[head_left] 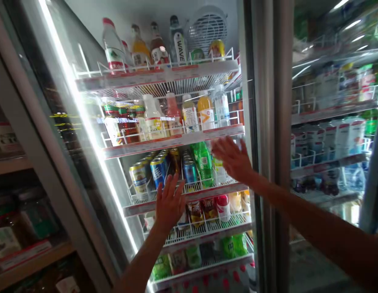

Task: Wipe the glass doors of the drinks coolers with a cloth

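Note:
I face an open drinks fridge with wire shelves (189, 191) full of bottles and cans. My left hand (170, 200) is raised with fingers spread, open and holding nothing, just in front of the third shelf's rim, below the blue cans (158, 171). My right hand (233, 158) reaches in from the right, fingers stretched out and open, beside the green bottles (204, 162) on the same shelf. A small clear bottle (218, 171) stands just under its palm.
The fridge's glass door (48, 134) stands swung open on the left, over wooden shelves (27, 260) of goods. A metal frame post (265, 122) separates a second, closed fridge (329, 114) on the right. A fan grille (207, 26) sits at the top back.

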{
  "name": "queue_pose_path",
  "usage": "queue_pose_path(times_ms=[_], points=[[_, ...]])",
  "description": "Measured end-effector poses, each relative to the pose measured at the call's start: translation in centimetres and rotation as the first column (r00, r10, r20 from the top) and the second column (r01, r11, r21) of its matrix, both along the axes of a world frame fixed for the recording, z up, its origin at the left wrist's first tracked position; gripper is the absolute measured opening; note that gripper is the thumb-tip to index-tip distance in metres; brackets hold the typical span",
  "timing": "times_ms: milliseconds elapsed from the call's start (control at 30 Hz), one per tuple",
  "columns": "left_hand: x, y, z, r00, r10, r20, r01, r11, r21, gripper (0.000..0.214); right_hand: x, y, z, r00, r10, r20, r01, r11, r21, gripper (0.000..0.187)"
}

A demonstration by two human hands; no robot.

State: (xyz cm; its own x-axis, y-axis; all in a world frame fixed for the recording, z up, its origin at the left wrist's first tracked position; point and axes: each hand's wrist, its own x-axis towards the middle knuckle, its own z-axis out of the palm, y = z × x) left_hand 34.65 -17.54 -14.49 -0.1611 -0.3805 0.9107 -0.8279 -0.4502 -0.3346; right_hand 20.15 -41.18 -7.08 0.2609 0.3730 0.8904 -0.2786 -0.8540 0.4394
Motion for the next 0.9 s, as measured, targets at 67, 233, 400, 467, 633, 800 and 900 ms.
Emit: queue_pose_path(times_ms=[67,233,400,467,633,800,900], points=[[-0.1,0.2,-0.1,1.000,0.018,0.001,-0.018,1.000,0.001,0.053,-0.7,-1.9,2.3,0.989,-0.022,0.146,0.002,0.991,0.137,0.050],[-0.6,-0.5,-0.8,0.998,0.052,-0.029,-0.054,0.997,-0.052,0.058,-2.5,-2.6,-5.4,0.995,-0.006,0.097,-0.012,0.983,0.184,0.045],[-0.9,-1.6,-1.4,0.996,0.083,-0.040,-0.087,0.991,-0.105,0.063,-3.5,-2.6,-12.0,0.999,0.034,-0.016,-0.031,0.988,0.150,0.051],[-0.9,-1.9,-1.6,0.994,0.099,-0.045,-0.104,0.988,-0.119,0.064,-3.3,-3.2,-9.3,0.998,0.059,0.017,-0.061,0.984,0.168,0.056],[-1.0,-2.3,-1.8,0.989,0.132,-0.060,-0.139,0.981,-0.136,0.067,-1.9,-3.8,-2.5,0.967,0.140,0.212,-0.194,0.945,0.264,0.061],[-1.0,-2.5,-2.1,0.986,0.148,-0.071,-0.157,0.978,-0.138,0.067,-2.3,-1.7,-9.5,0.983,0.149,-0.105,-0.147,0.989,0.027,0.052],[-0.9,-2.4,-2.3,0.989,0.131,-0.061,-0.139,0.981,-0.135,0.067,-2.6,-1.3,-10.1,0.962,0.119,-0.245,-0.154,0.980,-0.129,0.048]])
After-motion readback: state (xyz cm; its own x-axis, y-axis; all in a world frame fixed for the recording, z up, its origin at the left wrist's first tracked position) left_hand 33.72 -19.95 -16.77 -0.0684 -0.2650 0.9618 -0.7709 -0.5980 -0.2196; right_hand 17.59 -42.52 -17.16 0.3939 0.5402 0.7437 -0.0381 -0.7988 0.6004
